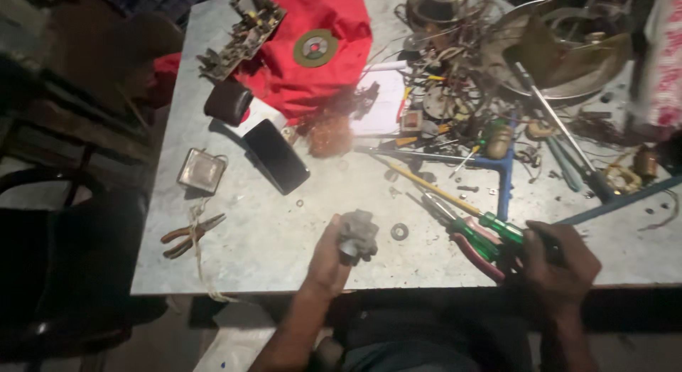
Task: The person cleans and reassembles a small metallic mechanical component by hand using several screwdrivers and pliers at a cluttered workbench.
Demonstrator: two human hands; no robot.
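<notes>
While my left grip (pixel 334 255) holds the gray metal part (pixel 357 235) tight and up to see, my right grip (pixel 550 262) closes on a green screwdriver (pixel 455 208) beside it.

Both forearms are bare from the lower edge of the picture up to the wrists, with no sleeve, watch, ring or glove to be seen on either. The left hand (pixel 328 262) and the right hand (pixel 558 262) are ungloved too. Below, the lap shows dark trousers (a greyish-blue cloth, dim in this light)
</notes>
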